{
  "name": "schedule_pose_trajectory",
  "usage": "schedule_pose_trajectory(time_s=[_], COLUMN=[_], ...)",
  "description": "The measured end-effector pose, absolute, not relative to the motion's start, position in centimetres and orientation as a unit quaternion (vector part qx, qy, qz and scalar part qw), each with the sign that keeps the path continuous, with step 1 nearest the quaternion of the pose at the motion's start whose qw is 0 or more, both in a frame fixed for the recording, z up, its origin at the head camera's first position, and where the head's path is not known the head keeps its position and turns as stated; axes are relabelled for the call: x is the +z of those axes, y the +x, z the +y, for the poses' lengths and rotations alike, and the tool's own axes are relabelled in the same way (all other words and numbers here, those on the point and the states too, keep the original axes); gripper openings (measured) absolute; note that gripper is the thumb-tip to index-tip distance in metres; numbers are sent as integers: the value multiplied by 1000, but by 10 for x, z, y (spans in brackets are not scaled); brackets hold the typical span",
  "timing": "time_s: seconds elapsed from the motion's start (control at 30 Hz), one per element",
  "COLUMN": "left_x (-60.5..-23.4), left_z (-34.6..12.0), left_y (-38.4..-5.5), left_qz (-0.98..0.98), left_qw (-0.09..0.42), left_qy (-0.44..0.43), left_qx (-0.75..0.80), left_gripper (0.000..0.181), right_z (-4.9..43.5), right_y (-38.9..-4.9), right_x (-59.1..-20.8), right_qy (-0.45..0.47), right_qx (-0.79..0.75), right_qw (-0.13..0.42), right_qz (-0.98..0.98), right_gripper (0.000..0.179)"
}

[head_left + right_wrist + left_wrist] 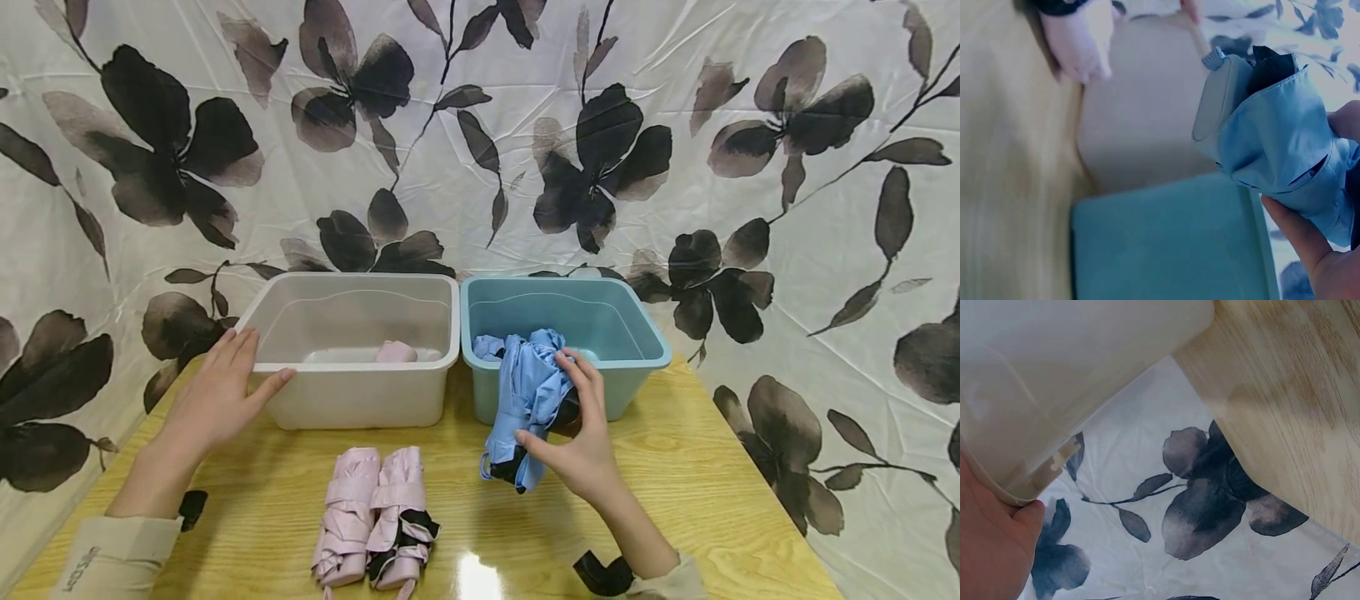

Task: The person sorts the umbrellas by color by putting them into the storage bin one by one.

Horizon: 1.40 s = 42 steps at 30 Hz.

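My right hand (588, 433) holds a blue folded umbrella (531, 387) over the front rim of the blue bin (637, 364). Its thumb and fingers are on opposite sides of the cloth. The umbrella's light-blue handle end (1213, 109) shows in the right wrist view, with black cloth beside it. More blue cloth (487, 346) lies inside that bin, partly hidden. My left hand (217, 392) rests on the left rim of the off-white bin (360, 396), its fingers fairly straight. A pink object (396, 352), partly hidden, is inside this bin.
Two pink folded umbrellas, a left one (347, 517) and a right one (401, 517) with black showing, lie side by side on the wooden table (262, 517). Both bins stand next to each other before a floral cloth (480, 167).
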<state>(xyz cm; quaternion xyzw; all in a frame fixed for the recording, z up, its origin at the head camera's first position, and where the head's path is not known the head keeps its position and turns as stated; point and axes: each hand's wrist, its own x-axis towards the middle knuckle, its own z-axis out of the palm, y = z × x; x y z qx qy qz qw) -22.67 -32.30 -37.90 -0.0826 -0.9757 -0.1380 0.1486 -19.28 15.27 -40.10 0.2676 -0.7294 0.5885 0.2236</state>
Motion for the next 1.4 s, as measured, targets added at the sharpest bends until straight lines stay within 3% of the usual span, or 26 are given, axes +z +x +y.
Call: schedule_pose_trajectory(time_s=[0.6, 0.87, 1.03, 1.4], left_x=[-379, -379, -379, -379], left_z=[-323, -323, -324, -324], left_y=[-227, -227, -226, -225], left_qz=[-975, -976, -976, -976], left_qw=[149, 149, 148, 148], left_qy=[-82, -81, -81, -80], left_qx=[-140, -139, -138, -138], left_gripper=[92, 92, 93, 93], right_z=[214, 236, 242, 246], right_y=[-238, -277, -302, -360], right_x=[-352, -326, -308, -299], right_qy=[148, 122, 105, 85], right_qx=[603, 578, 545, 483], right_qw=[312, 314, 271, 72], right_qz=[-719, -743, -786, -869], right_gripper=[101, 101, 100, 103])
